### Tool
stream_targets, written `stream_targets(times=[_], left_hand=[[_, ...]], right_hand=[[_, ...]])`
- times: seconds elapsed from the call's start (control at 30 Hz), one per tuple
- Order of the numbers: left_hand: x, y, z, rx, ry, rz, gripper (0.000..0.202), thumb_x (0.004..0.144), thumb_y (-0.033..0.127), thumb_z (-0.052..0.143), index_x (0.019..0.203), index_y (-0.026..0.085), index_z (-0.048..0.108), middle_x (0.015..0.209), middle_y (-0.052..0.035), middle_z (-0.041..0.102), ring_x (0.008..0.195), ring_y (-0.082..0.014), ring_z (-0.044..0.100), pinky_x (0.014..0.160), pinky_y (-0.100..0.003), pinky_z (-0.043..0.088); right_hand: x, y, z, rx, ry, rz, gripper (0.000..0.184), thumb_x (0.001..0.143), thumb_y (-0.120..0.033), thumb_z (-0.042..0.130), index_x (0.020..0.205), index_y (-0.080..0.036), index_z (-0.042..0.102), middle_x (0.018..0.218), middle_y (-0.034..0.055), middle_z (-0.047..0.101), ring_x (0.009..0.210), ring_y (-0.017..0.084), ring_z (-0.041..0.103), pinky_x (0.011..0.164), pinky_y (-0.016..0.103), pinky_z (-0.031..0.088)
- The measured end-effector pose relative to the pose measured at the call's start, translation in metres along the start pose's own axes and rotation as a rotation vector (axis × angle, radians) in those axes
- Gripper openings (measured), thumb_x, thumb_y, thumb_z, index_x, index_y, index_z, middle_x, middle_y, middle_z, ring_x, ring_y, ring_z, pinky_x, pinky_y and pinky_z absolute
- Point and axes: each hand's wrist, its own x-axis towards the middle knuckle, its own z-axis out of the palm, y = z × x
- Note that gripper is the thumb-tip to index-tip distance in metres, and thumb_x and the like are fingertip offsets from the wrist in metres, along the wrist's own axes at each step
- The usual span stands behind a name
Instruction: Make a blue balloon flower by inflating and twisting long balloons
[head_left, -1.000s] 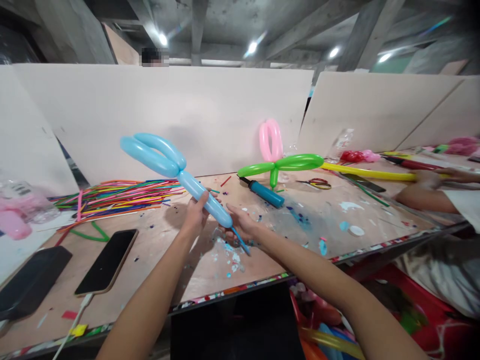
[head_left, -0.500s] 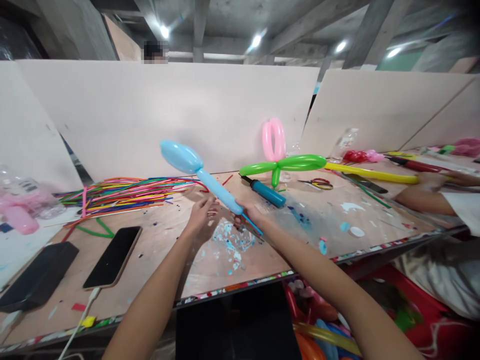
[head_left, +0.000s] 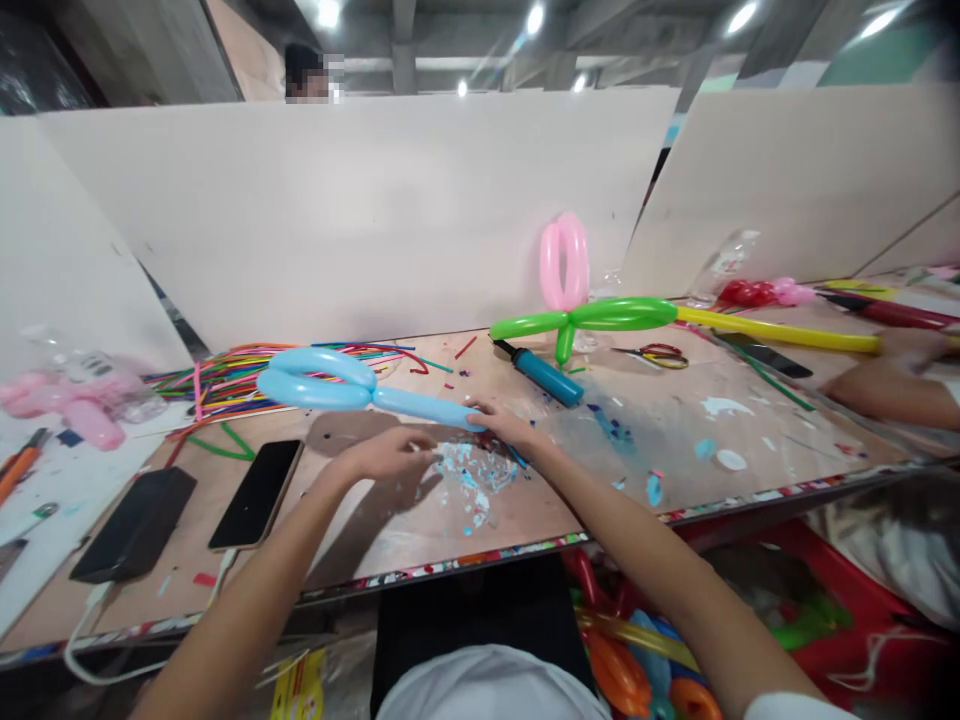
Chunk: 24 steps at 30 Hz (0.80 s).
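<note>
My right hand [head_left: 504, 424] is closed on the narrow end of a light blue twisted balloon [head_left: 341, 387], which lies almost level above the wooden table [head_left: 660, 440], its two loops pointing left. My left hand [head_left: 390, 455] hovers just below the balloon's stem, palm down, fingers loosely curled and holding nothing. Scraps of burst balloon [head_left: 469, 480] lie under both hands.
A pile of uninflated coloured balloons [head_left: 247, 375], a teal pump [head_left: 544, 372], a green and pink balloon flower [head_left: 581, 312], scissors [head_left: 660, 355], two phones [head_left: 255, 492] and a long yellow balloon [head_left: 780, 332] are on the table. Another person's arm [head_left: 892, 395] rests at right.
The blue balloon has swung down from a raised tilt to nearly level. My left hand has let go of its stem and dropped below it. The camera tilted downward.
</note>
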Motion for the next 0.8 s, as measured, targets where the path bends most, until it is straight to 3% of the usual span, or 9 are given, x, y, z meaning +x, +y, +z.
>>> stream_targets(times=[0.07,0.13,0.2,0.3,0.4,0.57,0.7,0.8], left_hand=[[-0.032,0.017,-0.015,0.208,-0.157,-0.043,0.037,0.078,0.045,0.062,0.105,0.022,0.072,0.107,-0.0057,0.071,0.096,-0.0235,0.064,0.082,-0.03,0.048],[-0.062,0.028,-0.029,0.261,-0.187,-0.11,0.044,0.084,0.049,0.055,0.12,0.025,0.064,0.119,-0.0055,0.068,0.104,-0.0237,0.063,0.089,-0.032,0.048],[-0.086,0.029,-0.043,0.273,-0.146,-0.164,0.045,0.086,0.051,0.053,0.124,0.029,0.061,0.123,-0.0033,0.065,0.108,-0.0229,0.062,0.094,-0.033,0.048],[-0.101,0.014,-0.069,0.258,-0.035,-0.236,0.044,0.084,0.052,0.055,0.124,0.035,0.06,0.13,0.0002,0.062,0.114,-0.023,0.059,0.095,-0.032,0.048],[-0.093,-0.013,-0.105,0.321,0.182,-0.216,0.041,0.076,0.053,0.063,0.114,0.036,0.067,0.122,0.0011,0.067,0.111,-0.0246,0.061,0.095,-0.031,0.048],[-0.058,-0.061,-0.177,0.52,0.511,-0.221,0.042,0.071,0.059,0.06,0.097,0.028,0.071,0.106,0.0002,0.073,0.1,-0.0232,0.066,0.089,-0.029,0.048],[-0.042,-0.104,-0.232,0.824,0.644,-0.487,0.035,0.076,0.048,0.049,0.094,0.026,0.069,0.096,0.0027,0.075,0.093,-0.0208,0.067,0.08,-0.025,0.047],[-0.033,-0.133,-0.264,0.934,0.669,-0.607,0.033,0.077,0.041,0.046,0.097,0.026,0.068,0.099,0.0024,0.074,0.096,-0.0224,0.064,0.079,-0.026,0.046]], right_hand=[[-0.003,-0.006,0.002,-0.086,-0.014,0.001,0.036,0.076,-0.036,0.065,0.105,-0.017,0.056,0.061,-0.004,0.056,0.045,0.009,0.049,0.042,0.019,0.036],[-0.008,-0.014,-0.001,-0.194,-0.038,-0.007,0.032,0.075,-0.03,0.066,0.104,-0.017,0.059,0.061,-0.0026,0.059,0.047,0.01,0.051,0.044,0.019,0.036],[-0.014,-0.023,-0.009,-0.38,-0.063,-0.046,0.029,0.075,-0.026,0.065,0.103,-0.017,0.061,0.069,0.0005,0.064,0.057,0.013,0.056,0.051,0.021,0.041],[-0.025,-0.037,-0.034,-0.731,-0.082,-0.129,0.03,0.075,-0.025,0.065,0.104,-0.019,0.063,0.088,0.0044,0.068,0.077,0.017,0.061,0.065,0.024,0.045],[-0.034,-0.049,-0.064,-0.924,-0.061,-0.16,0.033,0.076,-0.027,0.064,0.108,-0.018,0.064,0.098,0.0062,0.068,0.085,0.021,0.061,0.074,0.028,0.046],[-0.041,-0.053,-0.101,-0.965,0.045,-0.184,0.039,0.082,-0.03,0.059,0.118,-0.017,0.06,0.112,0.0108,0.065,0.099,0.024,0.063,0.087,0.036,0.049],[-0.043,-0.051,-0.105,-1.004,0.105,-0.176,0.059,0.08,-0.041,0.064,0.133,-0.016,0.05,0.133,0.0148,0.054,0.122,0.03,0.052,0.103,0.045,0.041],[-0.039,-0.062,-0.09,-1.014,0.032,-0.178,0.059,0.081,-0.044,0.064,0.133,-0.018,0.051,0.133,0.0138,0.054,0.124,0.03,0.05,0.105,0.047,0.04]])
